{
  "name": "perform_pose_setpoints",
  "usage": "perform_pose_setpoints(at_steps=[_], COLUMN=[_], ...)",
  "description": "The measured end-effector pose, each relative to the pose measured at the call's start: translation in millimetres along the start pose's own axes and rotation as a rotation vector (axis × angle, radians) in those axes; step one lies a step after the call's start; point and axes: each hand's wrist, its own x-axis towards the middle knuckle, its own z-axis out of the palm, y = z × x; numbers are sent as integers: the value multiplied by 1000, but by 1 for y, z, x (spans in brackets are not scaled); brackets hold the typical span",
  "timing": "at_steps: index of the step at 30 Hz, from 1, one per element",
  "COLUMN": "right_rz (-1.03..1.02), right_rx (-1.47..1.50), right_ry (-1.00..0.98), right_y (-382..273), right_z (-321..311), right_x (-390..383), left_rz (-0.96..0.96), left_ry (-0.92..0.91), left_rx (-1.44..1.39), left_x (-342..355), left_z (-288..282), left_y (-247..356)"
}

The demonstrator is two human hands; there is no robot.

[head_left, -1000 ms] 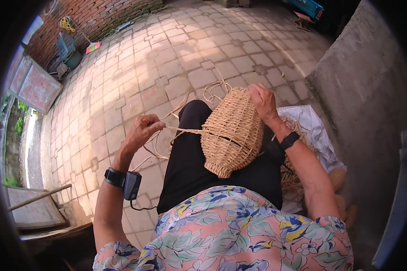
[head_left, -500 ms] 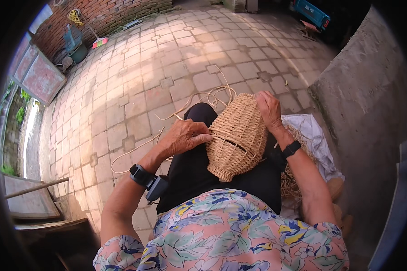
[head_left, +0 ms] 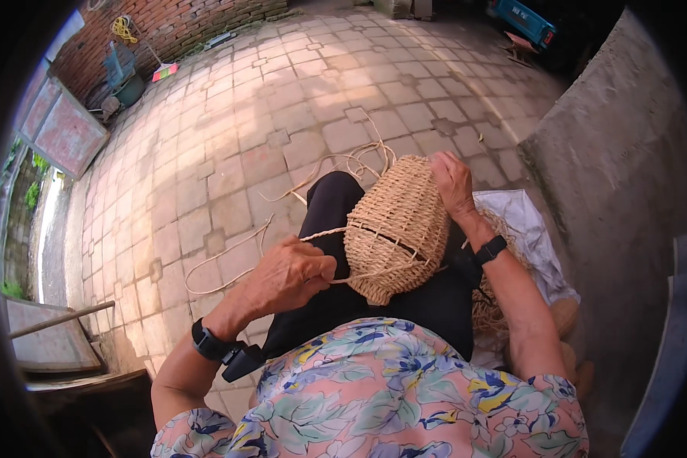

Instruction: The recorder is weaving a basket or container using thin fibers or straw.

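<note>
A tan woven basket (head_left: 401, 195) with a rounded, tapering body lies tilted across my lap, its narrow end toward me. A dark slit crosses its side, with thin strands bridging it. My right hand (head_left: 452, 185) grips the basket's far right edge, fingers closed over it. Left of the basket, my left hand (head_left: 294, 269) is closed on a straw cord (head_left: 374, 273), which runs taut over the weave to the slit's right end. A twisted length (head_left: 326, 233) also stretches from the basket's left side to behind this hand.
Loose cord (head_left: 188, 276) trails over the paving (head_left: 237, 164) left of and beyond my knees. A white sack (head_left: 523, 217) with fibre strands (head_left: 492, 309) lies at my right, beside a concrete slope (head_left: 618, 145). Farther off are a broom (head_left: 164, 71) and a blue vehicle (head_left: 530, 23).
My left hand has moved from the basket's left side down and left, drawing the cord out across the weave. The right hand keeps its grip; the basket has shifted slightly left.
</note>
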Motion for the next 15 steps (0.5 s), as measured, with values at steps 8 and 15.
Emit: perform_pose_setpoints(at_steps=[8,15], right_rz=[114,234], right_rx=[-58,-129], right_ry=[-213,-404], right_y=[-13,-41], right_z=[-12,5], right_x=[26,42], left_rz=[-797,-457], left_ry=[206,466], left_rx=[-1479,-1936], left_x=[-14,38], left_z=[49,73], left_y=[-13,-24])
